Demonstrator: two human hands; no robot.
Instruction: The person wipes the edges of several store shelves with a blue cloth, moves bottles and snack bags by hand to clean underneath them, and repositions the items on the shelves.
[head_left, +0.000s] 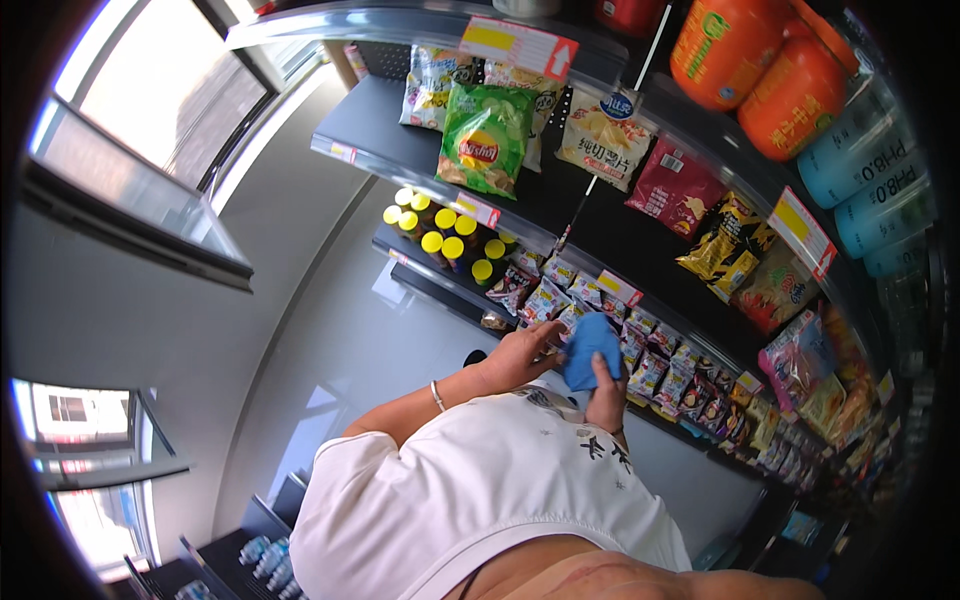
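Note:
A folded blue cloth (591, 352) is in my right hand (607, 397), whose thumb presses on its face. To the left of the cloth is my left hand (525, 352), fingers bent and apart, the tips close to the cloth's edge; whether they touch it I cannot tell. Beyond both hands, small snack packets (545, 301) stand in rows on a lower shelf. Jars with yellow lids (452, 248) are grouped at that shelf's left end. On the shelf above stand a green snack bag (486, 141), a cream chip bag (604, 137) and a dark red bag (674, 189).
Large orange bottles (795, 97) and blue-capped or blue-tinted bottles (859, 169) line the upper right shelf. A price-tag strip (519, 46) edges the top shelf. An open window (142, 202) projects at left. Small bottles (270, 562) sit on a low rack behind.

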